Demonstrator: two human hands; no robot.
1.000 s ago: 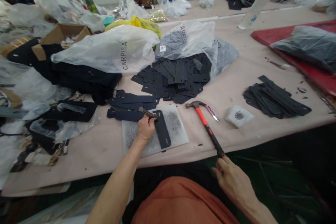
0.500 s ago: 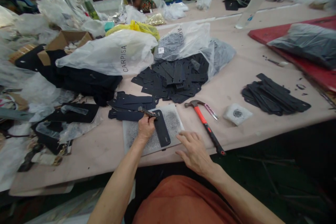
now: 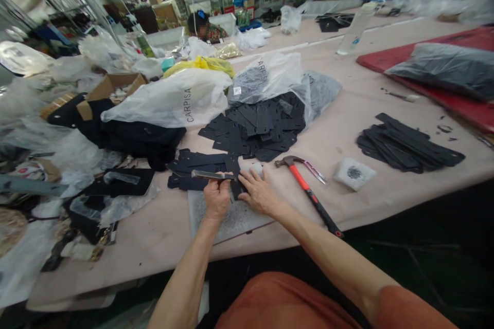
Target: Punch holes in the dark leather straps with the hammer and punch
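My left hand [image 3: 216, 198] is closed around a metal punch tool [image 3: 210, 175] that lies level over the top end of a black strip piece [image 3: 236, 188]. The strip rests on a grey speckled cutting pad [image 3: 235, 220] near the table's front edge. My right hand [image 3: 259, 191] lies flat, fingers spread, pressing on the same strip just right of the tool. A red-handled hammer [image 3: 306, 191] lies on the table to the right of my right hand, untouched.
A heap of black strip pieces [image 3: 258, 126] spills from a clear bag behind the pad. A second stack [image 3: 409, 146] lies at right, a white sponge block [image 3: 353, 173] nearer. A white CARPISA bag [image 3: 177, 97], dark fabric and boxes crowd the left. A person sits far back.
My right hand left the hammer's handle end, crossed to the pad and now presses the black strip. The left hand kept hold of the punch tool. The camera view tilted upward.
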